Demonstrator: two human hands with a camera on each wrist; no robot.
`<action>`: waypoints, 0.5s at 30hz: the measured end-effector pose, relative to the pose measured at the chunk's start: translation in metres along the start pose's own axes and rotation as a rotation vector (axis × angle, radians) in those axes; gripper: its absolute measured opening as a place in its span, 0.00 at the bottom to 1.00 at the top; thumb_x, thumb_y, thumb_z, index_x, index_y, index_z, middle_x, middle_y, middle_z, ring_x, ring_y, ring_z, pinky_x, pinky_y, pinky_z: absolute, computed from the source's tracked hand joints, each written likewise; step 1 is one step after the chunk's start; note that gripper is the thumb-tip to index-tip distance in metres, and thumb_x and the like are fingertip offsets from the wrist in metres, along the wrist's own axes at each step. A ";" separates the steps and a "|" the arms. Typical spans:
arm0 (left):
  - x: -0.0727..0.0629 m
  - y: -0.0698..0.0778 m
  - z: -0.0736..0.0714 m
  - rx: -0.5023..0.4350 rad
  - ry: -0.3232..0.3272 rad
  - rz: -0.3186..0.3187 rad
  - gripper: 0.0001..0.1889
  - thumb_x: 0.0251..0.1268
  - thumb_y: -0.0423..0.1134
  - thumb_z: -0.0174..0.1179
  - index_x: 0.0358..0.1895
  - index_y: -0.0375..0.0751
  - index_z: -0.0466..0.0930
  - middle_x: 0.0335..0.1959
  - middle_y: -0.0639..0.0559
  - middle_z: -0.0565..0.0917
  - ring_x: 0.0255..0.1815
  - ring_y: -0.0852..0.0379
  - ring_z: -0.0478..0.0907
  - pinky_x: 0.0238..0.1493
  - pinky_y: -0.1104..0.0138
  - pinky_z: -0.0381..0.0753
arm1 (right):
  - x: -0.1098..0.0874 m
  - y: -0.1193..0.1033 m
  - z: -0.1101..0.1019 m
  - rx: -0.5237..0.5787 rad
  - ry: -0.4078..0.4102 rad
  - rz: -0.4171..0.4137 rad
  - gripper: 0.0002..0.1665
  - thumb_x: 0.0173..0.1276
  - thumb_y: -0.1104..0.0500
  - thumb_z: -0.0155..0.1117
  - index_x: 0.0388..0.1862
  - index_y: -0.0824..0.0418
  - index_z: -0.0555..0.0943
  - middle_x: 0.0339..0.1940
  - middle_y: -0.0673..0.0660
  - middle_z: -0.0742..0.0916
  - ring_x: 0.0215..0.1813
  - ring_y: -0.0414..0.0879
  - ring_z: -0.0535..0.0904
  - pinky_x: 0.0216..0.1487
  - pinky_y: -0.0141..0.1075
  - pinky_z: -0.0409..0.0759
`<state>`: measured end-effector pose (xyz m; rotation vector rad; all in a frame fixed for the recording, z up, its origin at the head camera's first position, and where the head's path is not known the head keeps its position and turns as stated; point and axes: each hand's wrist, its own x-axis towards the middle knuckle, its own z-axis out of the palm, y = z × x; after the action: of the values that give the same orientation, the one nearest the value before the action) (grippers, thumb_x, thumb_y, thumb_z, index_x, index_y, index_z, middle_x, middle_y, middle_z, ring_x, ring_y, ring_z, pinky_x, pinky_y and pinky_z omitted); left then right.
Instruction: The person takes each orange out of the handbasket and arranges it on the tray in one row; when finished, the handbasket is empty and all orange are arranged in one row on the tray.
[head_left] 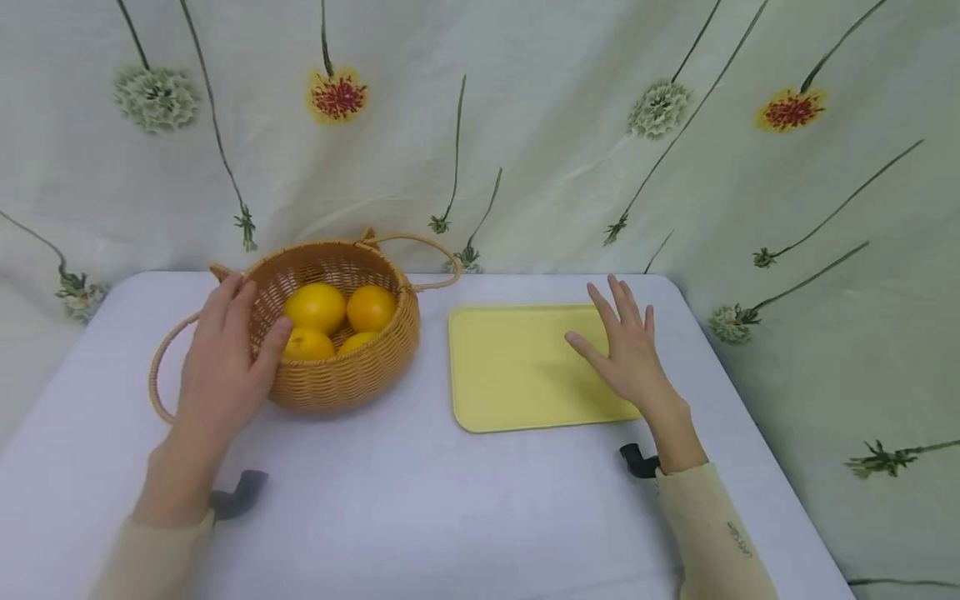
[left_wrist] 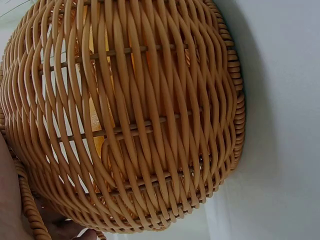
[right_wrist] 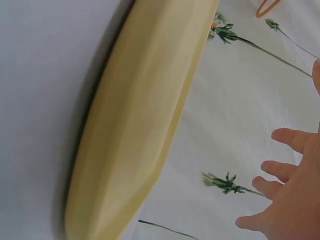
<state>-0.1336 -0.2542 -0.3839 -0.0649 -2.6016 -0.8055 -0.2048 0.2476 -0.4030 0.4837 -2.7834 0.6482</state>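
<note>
My left hand [head_left: 227,360] is at the near left side of a round wicker basket [head_left: 352,383], its thumb overlapping the rim and its fingers extended along the left side. In the left wrist view, part of the left hand [left_wrist: 10,200] shows behind a looped handle [left_wrist: 32,212], and the woven wall [left_wrist: 145,115] fills most of the picture. Inside the basket lie yellow lemons [head_left: 315,308] and an orange [head_left: 371,308]. Fingers spread, my right hand [head_left: 628,354] hovers over the right part of a shallow yellow tray [head_left: 510,367], holding nothing.
A white cloth [head_left: 420,500] covers the table. Behind it hangs a pale flower-printed fabric [head_left: 540,125]. Small black pieces stick out by the left wrist [head_left: 240,493] and the right wrist [head_left: 637,461]. The second basket handle [head_left: 435,286] reaches right towards the tray.
</note>
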 end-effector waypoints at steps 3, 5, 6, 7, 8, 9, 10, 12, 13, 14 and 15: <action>0.002 0.000 0.000 -0.001 -0.007 -0.002 0.43 0.83 0.62 0.43 0.84 0.31 0.51 0.88 0.38 0.48 0.87 0.34 0.45 0.84 0.37 0.46 | 0.002 -0.007 -0.002 0.024 -0.017 -0.001 0.50 0.77 0.32 0.59 0.88 0.49 0.55 0.90 0.60 0.51 0.90 0.61 0.40 0.79 0.76 0.34; 0.003 -0.001 0.000 0.004 -0.014 -0.003 0.43 0.84 0.62 0.42 0.84 0.31 0.50 0.88 0.39 0.47 0.88 0.35 0.44 0.84 0.37 0.46 | 0.001 -0.012 -0.001 0.039 -0.033 0.004 0.49 0.77 0.32 0.58 0.88 0.49 0.55 0.90 0.60 0.51 0.90 0.61 0.40 0.79 0.75 0.33; 0.002 -0.002 0.001 0.002 -0.016 -0.003 0.43 0.84 0.62 0.42 0.84 0.30 0.50 0.88 0.39 0.47 0.88 0.35 0.44 0.84 0.37 0.46 | 0.001 -0.014 -0.001 0.048 -0.040 0.007 0.49 0.77 0.32 0.58 0.88 0.48 0.55 0.90 0.60 0.51 0.90 0.61 0.40 0.80 0.74 0.32; 0.001 -0.002 0.002 0.001 -0.015 -0.003 0.43 0.84 0.62 0.43 0.84 0.30 0.51 0.88 0.39 0.47 0.88 0.35 0.45 0.84 0.37 0.46 | 0.000 -0.016 0.000 0.058 -0.049 0.009 0.49 0.77 0.32 0.58 0.88 0.48 0.55 0.90 0.60 0.51 0.90 0.60 0.39 0.80 0.74 0.32; 0.001 -0.002 0.003 0.000 -0.012 -0.001 0.42 0.84 0.61 0.43 0.83 0.30 0.51 0.88 0.39 0.48 0.88 0.35 0.45 0.84 0.38 0.47 | 0.000 -0.019 0.000 0.066 -0.056 0.007 0.49 0.77 0.32 0.58 0.88 0.47 0.55 0.90 0.59 0.51 0.90 0.60 0.39 0.80 0.73 0.31; -0.001 -0.002 0.003 0.003 -0.011 -0.003 0.42 0.84 0.61 0.43 0.83 0.30 0.52 0.88 0.40 0.48 0.87 0.35 0.46 0.83 0.37 0.48 | 0.000 -0.021 0.001 0.072 -0.064 0.003 0.49 0.77 0.32 0.58 0.88 0.47 0.54 0.90 0.59 0.51 0.90 0.60 0.39 0.81 0.73 0.31; -0.002 -0.002 0.003 0.004 -0.010 -0.005 0.42 0.84 0.61 0.44 0.83 0.30 0.51 0.88 0.39 0.48 0.87 0.34 0.46 0.83 0.37 0.48 | 0.000 -0.023 0.002 0.077 -0.072 -0.003 0.49 0.78 0.32 0.58 0.88 0.47 0.54 0.90 0.59 0.51 0.90 0.59 0.39 0.81 0.72 0.31; -0.003 -0.001 0.003 0.005 -0.006 -0.004 0.42 0.84 0.61 0.44 0.84 0.30 0.51 0.88 0.39 0.48 0.87 0.34 0.47 0.83 0.37 0.49 | 0.002 -0.030 0.002 0.085 -0.083 -0.032 0.48 0.78 0.32 0.57 0.88 0.46 0.54 0.90 0.59 0.52 0.90 0.59 0.39 0.81 0.72 0.31; -0.003 0.000 0.002 0.007 -0.004 -0.003 0.42 0.83 0.61 0.44 0.84 0.30 0.51 0.88 0.38 0.49 0.87 0.34 0.47 0.83 0.37 0.49 | 0.004 -0.035 0.002 0.086 -0.090 -0.048 0.48 0.78 0.32 0.57 0.88 0.46 0.53 0.90 0.58 0.51 0.90 0.58 0.39 0.81 0.72 0.32; -0.002 0.001 0.002 0.008 -0.003 -0.001 0.42 0.83 0.61 0.44 0.84 0.31 0.51 0.88 0.38 0.49 0.87 0.33 0.48 0.83 0.37 0.50 | 0.007 -0.041 0.001 0.089 -0.094 -0.066 0.48 0.78 0.32 0.56 0.88 0.46 0.53 0.90 0.58 0.51 0.90 0.57 0.39 0.81 0.72 0.32; -0.001 0.003 0.001 0.007 -0.004 0.002 0.42 0.83 0.61 0.44 0.84 0.31 0.51 0.88 0.39 0.49 0.87 0.33 0.48 0.83 0.37 0.50 | 0.010 -0.047 -0.001 0.095 -0.095 -0.085 0.48 0.78 0.32 0.56 0.88 0.46 0.53 0.90 0.57 0.51 0.90 0.57 0.39 0.81 0.72 0.33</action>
<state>-0.1329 -0.2514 -0.3835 -0.0666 -2.6076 -0.7967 -0.1968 0.2053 -0.3812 0.6642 -2.8116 0.7600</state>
